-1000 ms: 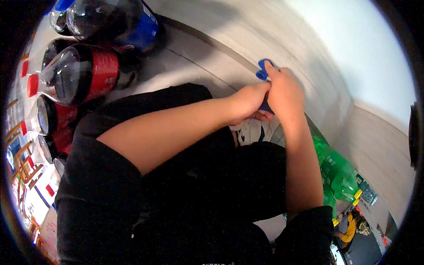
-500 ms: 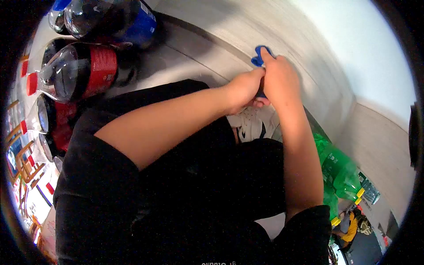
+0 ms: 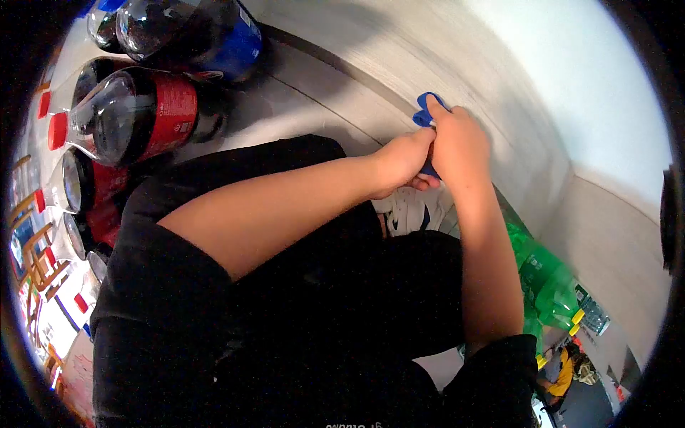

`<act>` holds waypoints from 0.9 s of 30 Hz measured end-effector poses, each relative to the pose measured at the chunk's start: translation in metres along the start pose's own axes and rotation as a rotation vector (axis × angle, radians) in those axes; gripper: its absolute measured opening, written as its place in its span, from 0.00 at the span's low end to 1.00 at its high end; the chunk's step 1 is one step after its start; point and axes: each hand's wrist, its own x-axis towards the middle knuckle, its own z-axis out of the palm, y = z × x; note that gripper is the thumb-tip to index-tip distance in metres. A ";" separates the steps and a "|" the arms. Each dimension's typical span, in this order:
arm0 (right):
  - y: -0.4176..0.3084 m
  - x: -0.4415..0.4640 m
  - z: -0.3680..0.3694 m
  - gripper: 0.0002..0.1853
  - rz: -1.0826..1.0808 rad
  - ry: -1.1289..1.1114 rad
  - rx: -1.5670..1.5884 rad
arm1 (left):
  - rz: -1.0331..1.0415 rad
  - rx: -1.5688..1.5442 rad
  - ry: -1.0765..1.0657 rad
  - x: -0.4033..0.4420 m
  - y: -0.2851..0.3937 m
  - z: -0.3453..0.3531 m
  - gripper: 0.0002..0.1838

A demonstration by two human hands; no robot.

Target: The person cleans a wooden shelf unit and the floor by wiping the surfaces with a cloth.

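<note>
Red-labelled cola bottle (image 3: 173, 114) far left. Left hand (image 3: 401, 164) curled round lower part of blue cloth (image 3: 422, 118), bunched between hands before wood-grain panel (image 3: 357, 43); probably light, soft, limp, best held at bunched middle. Right hand (image 3: 460, 146) clasps upper part. Green bottles (image 3: 548, 278) at right.

The cloth (image 3: 423, 119) is a strong, plain blue. The clothes (image 3: 307, 285) are solid black; the shoe (image 3: 405, 215) is white with dark marks. Clear soda bottles (image 3: 118, 118) hold near-black drink: some wear red labels (image 3: 175, 113) with small pale print and bright red caps (image 3: 57, 132), another a vivid blue label (image 3: 239, 48). Other bottles (image 3: 555, 287) are see-through green with yellow caps (image 3: 576, 321). The floor (image 3: 303, 107) is pale grey, crossed by thin dark lines. The lower wall (image 3: 460, 60) is a greyish beige with faint wood-like streaks, and the upper wall (image 3: 578, 78) is plain white.
</note>
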 end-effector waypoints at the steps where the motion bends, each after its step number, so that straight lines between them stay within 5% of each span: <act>1: -0.001 0.002 0.003 0.22 0.002 0.054 0.021 | 0.026 -0.031 -0.024 0.005 -0.002 -0.004 0.23; 6: 0.000 -0.001 0.002 0.22 -0.018 0.119 0.017 | 0.024 -0.032 -0.005 0.011 -0.003 -0.005 0.24; 9: 0.002 -0.004 -0.006 0.22 0.018 -0.058 -0.020 | -0.010 0.023 -0.003 0.003 -0.003 0.003 0.25; 19: -0.020 0.022 0.003 0.23 -0.145 0.180 -0.012 | 0.196 -0.133 0.204 0.007 0.001 -0.008 0.29; 27: -0.012 0.010 0.005 0.20 -0.113 0.111 -0.046 | 0.150 -0.063 0.095 0.011 -0.006 -0.008 0.27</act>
